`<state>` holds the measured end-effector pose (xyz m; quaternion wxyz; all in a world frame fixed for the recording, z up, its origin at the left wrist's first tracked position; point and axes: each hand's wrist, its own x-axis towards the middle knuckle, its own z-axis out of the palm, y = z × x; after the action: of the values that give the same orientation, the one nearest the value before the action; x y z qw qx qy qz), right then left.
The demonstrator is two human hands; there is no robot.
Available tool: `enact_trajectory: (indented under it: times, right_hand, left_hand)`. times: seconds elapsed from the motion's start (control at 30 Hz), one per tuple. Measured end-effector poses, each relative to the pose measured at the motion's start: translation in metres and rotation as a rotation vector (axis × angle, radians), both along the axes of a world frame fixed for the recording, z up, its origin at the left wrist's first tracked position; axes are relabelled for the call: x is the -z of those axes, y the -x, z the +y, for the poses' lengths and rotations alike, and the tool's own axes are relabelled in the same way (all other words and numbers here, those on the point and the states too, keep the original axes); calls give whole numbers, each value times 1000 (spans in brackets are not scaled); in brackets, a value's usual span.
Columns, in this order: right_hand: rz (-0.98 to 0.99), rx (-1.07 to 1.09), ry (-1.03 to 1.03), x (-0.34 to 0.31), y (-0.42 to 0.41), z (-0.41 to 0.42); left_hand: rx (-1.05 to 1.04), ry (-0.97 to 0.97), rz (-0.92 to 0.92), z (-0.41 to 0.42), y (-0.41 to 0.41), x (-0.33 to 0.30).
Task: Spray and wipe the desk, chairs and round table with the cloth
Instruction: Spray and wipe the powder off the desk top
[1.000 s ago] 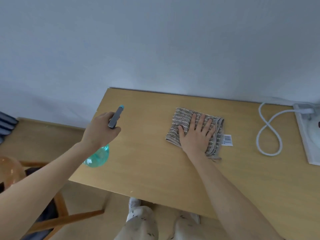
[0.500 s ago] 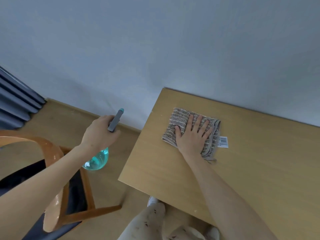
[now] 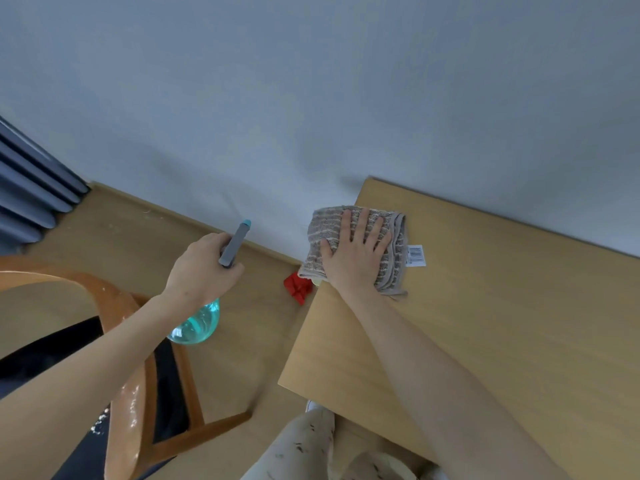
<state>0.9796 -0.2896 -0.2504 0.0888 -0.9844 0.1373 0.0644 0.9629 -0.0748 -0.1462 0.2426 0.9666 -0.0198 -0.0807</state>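
Now, status:
right hand [image 3: 353, 258]: flat, fingers straight, pressing the cloth [image 3: 356, 249] onto the desk
cloth: folded, grey striped, at the desk's [image 3: 485, 323] far left corner, overhanging the left edge; barcode tag [image 3: 415, 255] on its right side
left hand [image 3: 204, 271]: curled around the spray bottle [image 3: 221, 271] neck, held off the desk over the floor [image 3: 242, 341]
spray bottle: grey head with teal tip aimed at the wall [image 3: 311, 81], teal body below the wrist
chair [image 3: 131, 375]: wooden, dark seat, lower left
red object [image 3: 298, 285]: on floor by desk edge, cannot tell what
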Motion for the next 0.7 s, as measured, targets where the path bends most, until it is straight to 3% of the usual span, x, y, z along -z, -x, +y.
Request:
enact_trajectory:
  times: [0.27,0.7]
  right_hand:
    - [-22,-209,22,-2,-17,-13]
    - [-123,-90,-31,4,-62,-48]
  left_hand:
    - [-5,25,-10,-3,-14,-8]
    - [124,-29,-10,-37,-40,-8]
